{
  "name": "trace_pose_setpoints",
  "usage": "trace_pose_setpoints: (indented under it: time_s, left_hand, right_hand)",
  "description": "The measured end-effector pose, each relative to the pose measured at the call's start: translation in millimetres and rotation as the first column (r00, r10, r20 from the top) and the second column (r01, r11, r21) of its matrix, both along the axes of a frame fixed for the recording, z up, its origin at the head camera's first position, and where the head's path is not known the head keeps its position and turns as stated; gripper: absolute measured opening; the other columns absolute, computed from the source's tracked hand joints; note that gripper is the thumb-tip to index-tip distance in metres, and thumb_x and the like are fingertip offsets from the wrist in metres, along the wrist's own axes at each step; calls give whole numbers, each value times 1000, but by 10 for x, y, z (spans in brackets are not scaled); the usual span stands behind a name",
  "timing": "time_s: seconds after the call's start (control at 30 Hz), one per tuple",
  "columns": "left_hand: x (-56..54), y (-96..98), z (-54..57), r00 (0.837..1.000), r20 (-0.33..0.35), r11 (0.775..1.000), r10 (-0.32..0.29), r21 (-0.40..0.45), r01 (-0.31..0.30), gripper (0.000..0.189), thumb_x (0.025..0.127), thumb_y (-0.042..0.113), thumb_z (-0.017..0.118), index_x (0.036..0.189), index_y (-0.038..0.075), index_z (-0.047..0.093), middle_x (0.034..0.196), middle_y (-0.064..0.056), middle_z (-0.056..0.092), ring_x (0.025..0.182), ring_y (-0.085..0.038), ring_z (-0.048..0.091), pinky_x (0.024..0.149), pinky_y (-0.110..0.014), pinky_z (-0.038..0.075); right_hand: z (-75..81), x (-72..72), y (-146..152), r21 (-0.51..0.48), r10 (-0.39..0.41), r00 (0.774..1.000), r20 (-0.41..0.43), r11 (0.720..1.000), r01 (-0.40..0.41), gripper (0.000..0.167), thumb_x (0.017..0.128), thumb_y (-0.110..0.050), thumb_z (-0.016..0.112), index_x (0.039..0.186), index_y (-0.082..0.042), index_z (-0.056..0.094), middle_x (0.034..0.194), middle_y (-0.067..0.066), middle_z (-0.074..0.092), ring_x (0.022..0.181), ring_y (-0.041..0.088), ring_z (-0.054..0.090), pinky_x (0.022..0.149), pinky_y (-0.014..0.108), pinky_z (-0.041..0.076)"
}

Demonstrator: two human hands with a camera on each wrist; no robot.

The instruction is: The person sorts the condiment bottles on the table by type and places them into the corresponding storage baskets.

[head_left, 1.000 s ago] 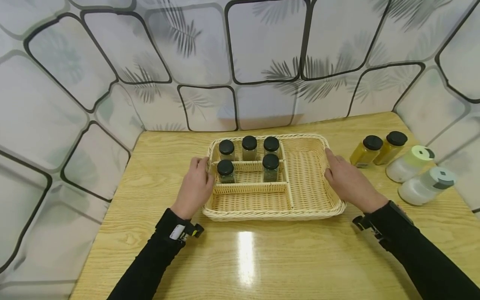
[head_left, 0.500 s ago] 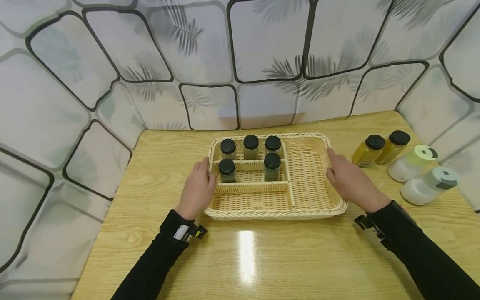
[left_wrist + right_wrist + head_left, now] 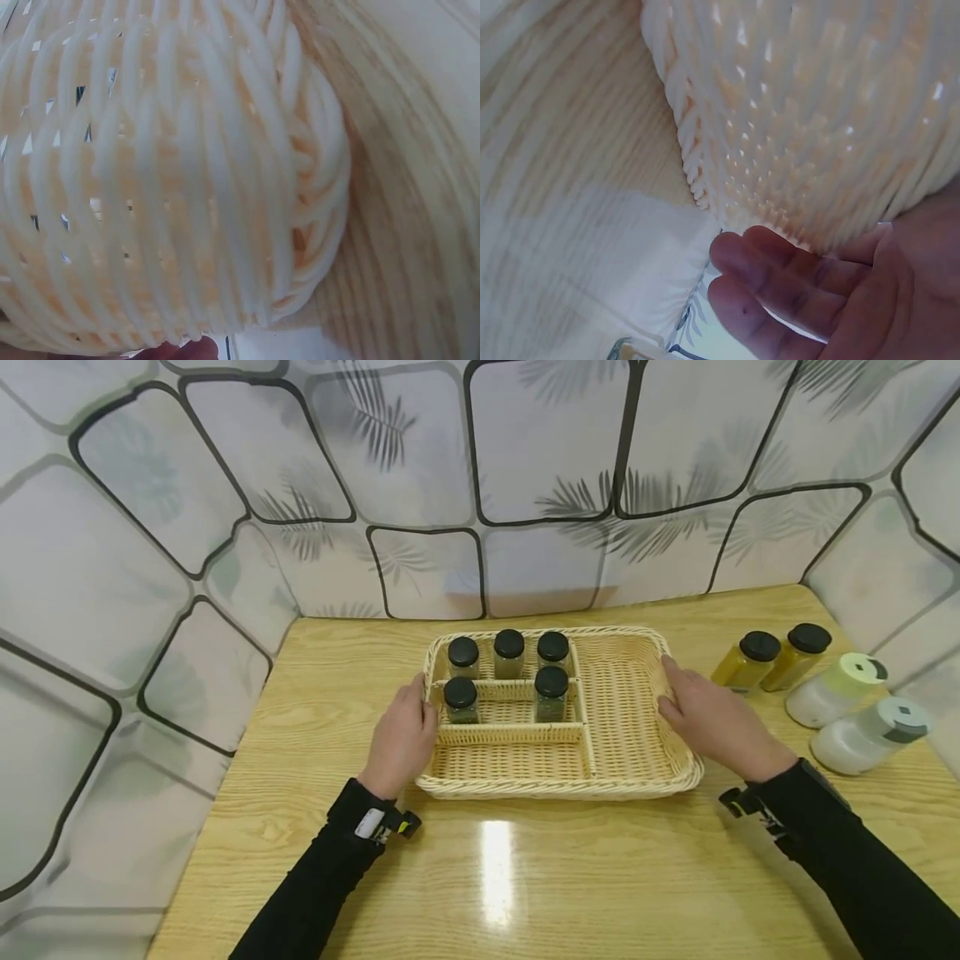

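Note:
A pale wicker basket (image 3: 626,710) with dividers stands on the wooden table. My left hand (image 3: 401,735) grips its left side, with the thumb at the rim. On the opposite side my right hand (image 3: 716,718) holds the right rim, thumb inside. The right wrist view shows curled fingers (image 3: 780,289) against the outer wicker wall (image 3: 802,127). Woven wall (image 3: 172,165) fills most of the left wrist view, and only small bits of fingertips appear at its bottom edge. Several black-lidded glass jars (image 3: 551,693) stand upright in the two back left rows; the front left compartment and the large right one hold nothing.
Right of the basket, on the table (image 3: 600,877), two yellow-filled jars (image 3: 742,664) with black lids stand close together. Beside them are a white shaker with a green cap (image 3: 832,689) and one with a pale grey-green cap (image 3: 866,735). A patterned wall covering (image 3: 540,568) rises behind.
The whole head view has shifted slightly, so everything appears a little further right. Both hands keep their hold on the basket, and the jars stay in place.

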State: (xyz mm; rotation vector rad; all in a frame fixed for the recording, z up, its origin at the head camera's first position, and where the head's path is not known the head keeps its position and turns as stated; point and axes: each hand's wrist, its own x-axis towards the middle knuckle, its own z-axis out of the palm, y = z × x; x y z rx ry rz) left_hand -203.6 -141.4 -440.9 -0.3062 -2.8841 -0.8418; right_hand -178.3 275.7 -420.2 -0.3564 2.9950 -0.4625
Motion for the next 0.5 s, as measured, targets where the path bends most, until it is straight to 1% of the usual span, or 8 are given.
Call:
trace_pose_setpoints:
  time_s: [0.1,0.17,0.23,0.3,0.37,0.4,0.43,0.5]
  left_hand:
    - [9,-4,-6,1000,-12,1000,1,-15,-1,52,106,16,37,153,-5,36,123,-25,59,73,-25,54,62,-37,46]
    - [11,-7,-13,1000,-18,1000,-2,-22,2,51,106,15,37,153,-5,36,123,-25,59,72,-24,53,60,-35,44]
    - [10,-7,-15,1000,-22,1000,-7,-26,7,51,106,15,37,153,-5,36,123,-25,59,70,-23,52,58,-34,42]
    - [8,-5,-17,1000,-26,999,-9,-32,8,51,106,15,37,153,-5,37,121,-24,60,68,-23,52,56,-33,41]
    - [6,-2,-21,1000,-30,999,-8,-41,6,51,105,15,37,152,-5,37,120,-24,60,68,-23,52,56,-33,41]
    - [4,0,-22,999,-32,999,-6,-45,4,51,105,15,38,152,-5,37,120,-24,60,68,-23,52,56,-33,42]
    - [3,2,-25,999,-33,999,-4,-47,2,51,105,15,38,152,-5,37,120,-24,60,68,-23,53,56,-33,42]
    - [1,4,-29,999,-35,999,0,-48,-2,51,105,15,38,152,-4,38,119,-23,60,69,-23,53,56,-33,42]
  right_hand:
    - [15,3,17,26,12,1000,-17,1000,-12,67,108,-30,42,157,8,20,127,35,58,70,22,59,51,32,37]
    - [21,3,28,40,20,999,-26,999,-19,68,108,-33,44,157,8,22,126,34,60,77,27,65,52,33,41]
    - [28,6,38,51,22,999,-42,998,-20,69,107,-36,46,156,7,25,125,34,60,87,33,67,56,37,46]
    - [37,7,47,57,19,998,-61,998,-16,69,107,-40,46,155,6,30,126,33,59,96,39,66,62,43,51]
    - [52,5,59,53,11,996,-88,999,-6,67,106,-42,46,153,5,36,127,33,57,104,44,62,69,51,53]
    - [62,2,69,52,6,994,-113,999,0,65,106,-43,47,151,4,39,128,33,56,108,45,60,72,53,53]
    - [70,-4,83,53,0,990,-140,999,7,63,106,-42,48,149,3,43,128,32,55,109,46,59,72,55,53]
    - [96,-19,124,57,-10,980,-199,998,22,57,105,-39,51,146,2,48,127,30,55,113,47,55,74,58,52]
